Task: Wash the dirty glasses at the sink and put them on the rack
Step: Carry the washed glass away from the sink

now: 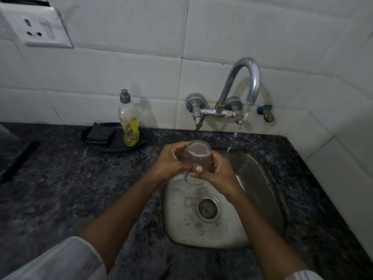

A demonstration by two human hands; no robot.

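Note:
A clear drinking glass [198,153] is held over the far left part of the steel sink [181,223], tilted with one end toward the wall. My left hand [171,162] wraps its left side, thumb across the lower part. From the right, my right hand [219,173] cups it, fingers under it. The glass's lower rim shows below the fingers. Water runs from the curved tap [248,81] and falls to the right of the glass, apart from it. No rack is in view.
A dish soap bottle [129,122] stands on a black tray [101,142] with a dark sponge [100,134] on the granite counter [60,188], left of the tap. A dark object lies at the far left. Tiled walls close the back and right. A socket sits upper left.

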